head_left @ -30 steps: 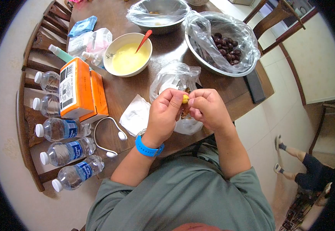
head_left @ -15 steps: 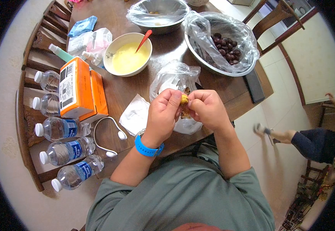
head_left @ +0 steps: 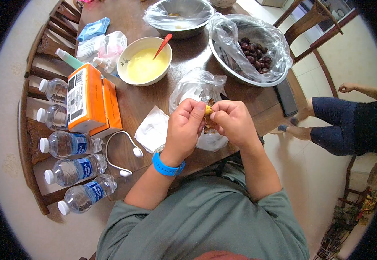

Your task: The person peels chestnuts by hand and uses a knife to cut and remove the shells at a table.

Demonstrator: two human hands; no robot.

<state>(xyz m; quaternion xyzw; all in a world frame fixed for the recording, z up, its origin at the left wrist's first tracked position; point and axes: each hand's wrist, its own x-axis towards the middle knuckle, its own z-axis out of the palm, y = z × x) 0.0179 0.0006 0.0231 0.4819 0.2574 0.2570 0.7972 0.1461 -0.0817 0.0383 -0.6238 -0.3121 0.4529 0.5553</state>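
A small yellow peeled chestnut (head_left: 208,111) sits between the fingertips of both hands. My left hand (head_left: 187,121) grips it from one side, thumb on top; a blue watch band circles that wrist. On the other side, my right hand (head_left: 234,122) pinches it with thumb and forefinger. Beneath the hands lies a clear plastic bag (head_left: 212,142) with brown shell pieces in it, partly covered by my fingers. Dark brown chestnuts (head_left: 256,56) fill part of a plastic-lined metal basin (head_left: 270,83) at the far right of the table.
Left of the bag lie a white tissue (head_left: 152,130) and a white neckband cable (head_left: 110,155). Beyond are a bowl (head_left: 125,77) of yellow liquid with a red spoon, an orange box (head_left: 88,102), several water bottles (head_left: 78,170) and another lined basin (head_left: 179,32). Another person (head_left: 342,123) walks at right.
My hands keep nearly the same place and still hold the chestnut, with only slight finger movement. At the right, the other person has moved farther up the view.
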